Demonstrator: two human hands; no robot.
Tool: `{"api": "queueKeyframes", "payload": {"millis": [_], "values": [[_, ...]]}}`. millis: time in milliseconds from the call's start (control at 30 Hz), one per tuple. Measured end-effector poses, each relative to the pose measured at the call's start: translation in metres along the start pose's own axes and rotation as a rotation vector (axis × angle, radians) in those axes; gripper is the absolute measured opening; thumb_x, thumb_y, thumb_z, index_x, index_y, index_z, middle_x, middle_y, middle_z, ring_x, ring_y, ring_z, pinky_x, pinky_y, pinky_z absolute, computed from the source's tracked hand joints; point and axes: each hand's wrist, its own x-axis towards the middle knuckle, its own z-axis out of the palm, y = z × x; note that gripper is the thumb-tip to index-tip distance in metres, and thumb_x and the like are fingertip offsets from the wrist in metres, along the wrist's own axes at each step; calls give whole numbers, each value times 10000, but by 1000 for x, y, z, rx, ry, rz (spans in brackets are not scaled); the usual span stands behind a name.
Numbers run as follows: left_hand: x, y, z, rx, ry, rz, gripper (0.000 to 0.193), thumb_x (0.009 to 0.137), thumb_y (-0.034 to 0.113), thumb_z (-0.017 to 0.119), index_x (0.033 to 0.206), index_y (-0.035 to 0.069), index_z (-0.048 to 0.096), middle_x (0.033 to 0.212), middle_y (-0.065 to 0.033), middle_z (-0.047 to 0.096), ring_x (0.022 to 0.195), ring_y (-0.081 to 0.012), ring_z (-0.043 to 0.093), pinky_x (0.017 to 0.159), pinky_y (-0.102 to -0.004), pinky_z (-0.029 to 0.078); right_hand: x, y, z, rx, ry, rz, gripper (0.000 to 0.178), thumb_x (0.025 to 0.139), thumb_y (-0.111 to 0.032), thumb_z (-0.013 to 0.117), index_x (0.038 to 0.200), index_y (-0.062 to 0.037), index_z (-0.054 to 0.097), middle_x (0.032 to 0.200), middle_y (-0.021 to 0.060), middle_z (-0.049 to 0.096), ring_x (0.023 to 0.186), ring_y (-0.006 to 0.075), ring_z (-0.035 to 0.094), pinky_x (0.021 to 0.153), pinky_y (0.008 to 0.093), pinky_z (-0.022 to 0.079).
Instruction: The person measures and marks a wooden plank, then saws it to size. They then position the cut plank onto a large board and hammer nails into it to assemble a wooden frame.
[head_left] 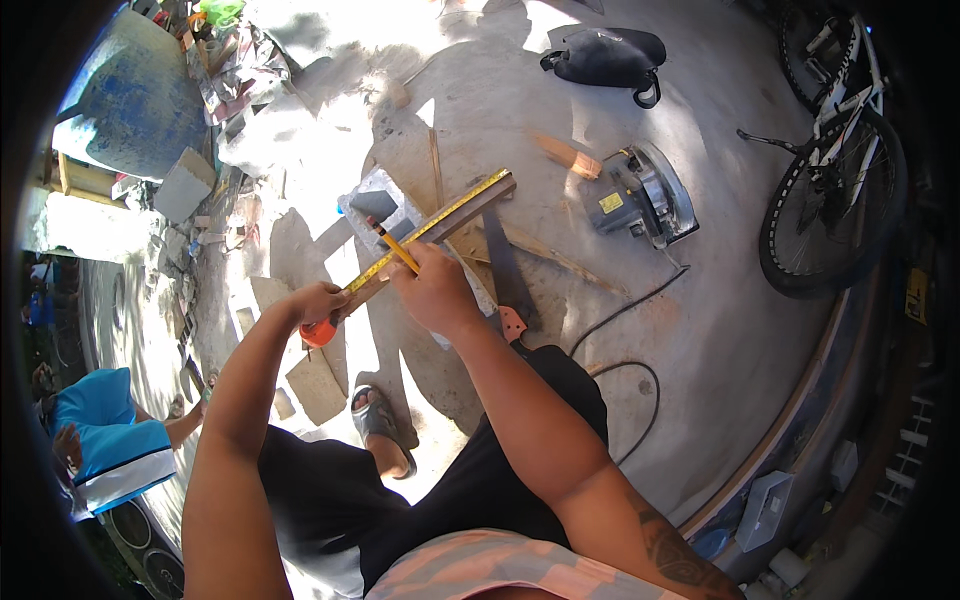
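My left hand point(320, 301) is closed at the near end of a narrow length of wood point(465, 212), gripping an orange tape measure point(318, 332). The tape's yellow blade point(440, 218) is drawn out along the wood to its far end. In my right hand point(438, 290) is a yellow pencil point(396, 247), pinched and tilted across the tape, while that hand rests against the wood's side. Below the wood lies a hand saw point(503, 262) with an orange handle point(513, 322). A pale hollow block point(378, 182) sits partly under the wood's left side.
A circular saw point(645, 195) lies to the right, its black cord point(625, 302) looping nearer me. Beyond are a black bag point(608, 55) and a bicycle point(835, 190). Rubble and a blue drum point(135, 95) stand at left. A person in blue shorts point(105, 425) is at lower left.
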Motion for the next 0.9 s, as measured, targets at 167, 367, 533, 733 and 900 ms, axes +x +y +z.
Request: {"api": "queueKeyframes", "payload": {"millis": [167,367,533,733,900], "values": [[-6,0,-5,165,72,49,439,1121,390,574,1017,5,757,826,-83,722,746,-177,636,767,-383,537,17,26,-27,497,43,176,353,1126,-341,577,1016,-36,716,866,36,642,763,151,589,725,369,516],[-17,3,1,271,94,139,487,1108,430,559,1174,1,780,948,-213,769,853,-348,719,843,-463,554,31,64,-80,473,1,95,614,1157,-538,460,1050,8,721,829,38,638,761,130,587,792,309,516],[-26,4,4,213,127,170,489,1106,424,551,1151,0,791,963,-241,769,869,-404,732,843,-488,563,40,25,0,367,-181,-190,307,1114,-291,635,1166,3,710,933,60,709,899,137,668,842,298,544],[-25,12,-5,180,82,167,470,1088,427,571,1096,28,820,951,-211,779,878,-378,740,840,-482,569,75,43,52,313,-278,-155,171,1027,-45,700,1192,-2,701,1041,67,729,975,135,678,913,290,543],[-29,3,-14,100,-22,146,447,1075,431,618,1116,30,812,909,-171,782,876,-321,747,834,-456,565,73,71,53,290,-304,-72,163,1034,-55,680,1188,-3,690,1016,69,716,955,128,669,907,291,541]]}}
